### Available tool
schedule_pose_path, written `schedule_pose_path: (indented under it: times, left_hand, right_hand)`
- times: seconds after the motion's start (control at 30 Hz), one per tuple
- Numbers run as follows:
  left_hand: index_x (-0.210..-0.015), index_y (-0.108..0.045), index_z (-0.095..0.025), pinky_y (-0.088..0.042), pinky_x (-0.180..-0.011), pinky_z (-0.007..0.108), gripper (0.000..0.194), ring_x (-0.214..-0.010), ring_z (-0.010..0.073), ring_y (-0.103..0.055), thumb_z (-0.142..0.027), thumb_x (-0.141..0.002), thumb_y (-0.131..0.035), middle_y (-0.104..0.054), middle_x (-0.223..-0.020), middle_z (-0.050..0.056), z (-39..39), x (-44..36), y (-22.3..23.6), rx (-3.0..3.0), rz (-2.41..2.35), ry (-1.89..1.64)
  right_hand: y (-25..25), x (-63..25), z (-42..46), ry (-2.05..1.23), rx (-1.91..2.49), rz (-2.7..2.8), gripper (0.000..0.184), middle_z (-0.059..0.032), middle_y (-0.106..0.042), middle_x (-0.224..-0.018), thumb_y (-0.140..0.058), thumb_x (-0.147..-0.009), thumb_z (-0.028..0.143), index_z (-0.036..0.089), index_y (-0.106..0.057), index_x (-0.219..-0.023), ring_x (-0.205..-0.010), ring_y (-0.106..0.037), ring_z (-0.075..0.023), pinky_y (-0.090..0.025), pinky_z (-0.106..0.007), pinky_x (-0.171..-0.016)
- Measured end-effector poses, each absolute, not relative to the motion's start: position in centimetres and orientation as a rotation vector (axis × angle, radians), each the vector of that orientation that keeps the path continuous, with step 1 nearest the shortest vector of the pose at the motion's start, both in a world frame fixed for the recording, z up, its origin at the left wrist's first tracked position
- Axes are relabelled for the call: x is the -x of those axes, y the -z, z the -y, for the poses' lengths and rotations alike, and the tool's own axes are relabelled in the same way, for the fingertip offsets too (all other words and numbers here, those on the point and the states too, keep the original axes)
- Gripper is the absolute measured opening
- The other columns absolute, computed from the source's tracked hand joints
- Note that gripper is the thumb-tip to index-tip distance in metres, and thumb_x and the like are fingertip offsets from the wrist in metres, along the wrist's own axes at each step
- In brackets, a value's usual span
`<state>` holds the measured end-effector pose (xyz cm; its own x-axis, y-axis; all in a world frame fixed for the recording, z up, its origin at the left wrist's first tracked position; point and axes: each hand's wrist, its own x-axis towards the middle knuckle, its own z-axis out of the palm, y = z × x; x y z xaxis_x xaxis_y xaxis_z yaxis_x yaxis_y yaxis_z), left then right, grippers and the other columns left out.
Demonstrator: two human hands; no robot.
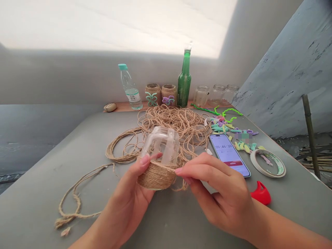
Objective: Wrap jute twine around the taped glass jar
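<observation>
While my left hand [135, 183] grips the glass jar [168, 152] over the tabletop [103, 193], my right hand [220, 190] pinches jute twine [168, 168] beside its wrapped lower part. I see the bare end pointing up, the long axis leaning slightly right. Rightward, the smartphone [229, 155] reads "00:46:30"; the tape roll's [259, 167] green print is illegible to me. Farther back, Chinese characters mark the water bottle [132, 93].

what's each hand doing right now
Left hand: closed around the partly wrapped jar.
Right hand: pinching the twine at the jar's side.
</observation>
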<state>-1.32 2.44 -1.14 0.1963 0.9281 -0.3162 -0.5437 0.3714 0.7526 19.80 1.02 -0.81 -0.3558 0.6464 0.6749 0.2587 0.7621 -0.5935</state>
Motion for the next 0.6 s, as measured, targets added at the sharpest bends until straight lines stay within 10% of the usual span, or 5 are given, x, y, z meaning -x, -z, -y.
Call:
schedule_pose_path:
  times: [0.6]
  left_hand:
    - [-0.124, -0.073, -0.030, -0.070, -0.068, 0.040, 0.045, -0.084, 0.0336, -0.081, -0.054, -0.087, -0.065, -0.083, -0.106, 0.012, -3.1, 2.4, -0.5, -0.332, -0.701, -1.316]
  right_hand:
    - [1.4, -21.0, -3.3, -0.092, 1.188, 2.042, 0.016, -0.0060, -0.080, -0.103, -0.064, -0.102, 0.011, 0.021, -0.074, -0.109, -0.096, -0.072, -0.0228, -0.059, -0.037, -0.084]
